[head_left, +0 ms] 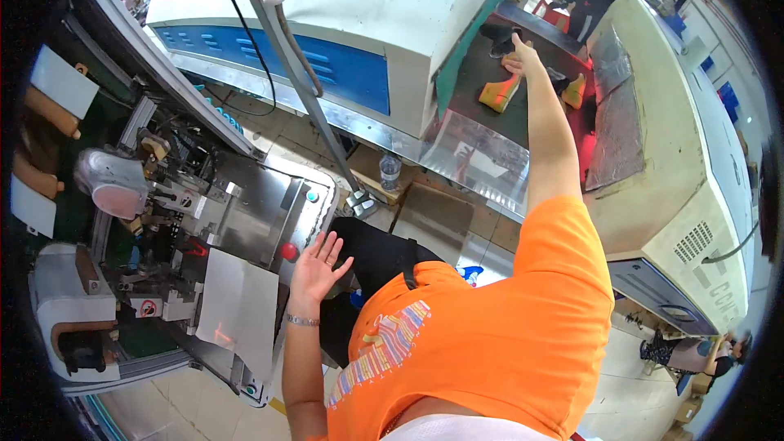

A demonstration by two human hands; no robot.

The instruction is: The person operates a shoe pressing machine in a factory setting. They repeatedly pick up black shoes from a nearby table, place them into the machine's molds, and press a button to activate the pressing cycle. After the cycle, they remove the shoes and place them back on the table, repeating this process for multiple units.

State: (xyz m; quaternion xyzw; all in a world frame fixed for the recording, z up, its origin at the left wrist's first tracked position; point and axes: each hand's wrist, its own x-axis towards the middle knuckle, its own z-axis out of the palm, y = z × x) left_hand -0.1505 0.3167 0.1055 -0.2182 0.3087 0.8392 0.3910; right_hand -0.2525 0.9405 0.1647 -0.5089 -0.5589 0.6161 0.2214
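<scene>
Here, right hand: stretched far forward, touching the orange shoe piece, grasp unclear.
Piece's axis: slanting away.
Left hand: spread open, empty, near the machine.

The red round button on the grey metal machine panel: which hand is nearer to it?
Left. The left hand hovers open just right of the red round button; the right hand is stretched far away, over the dark conveyor belt.
</scene>
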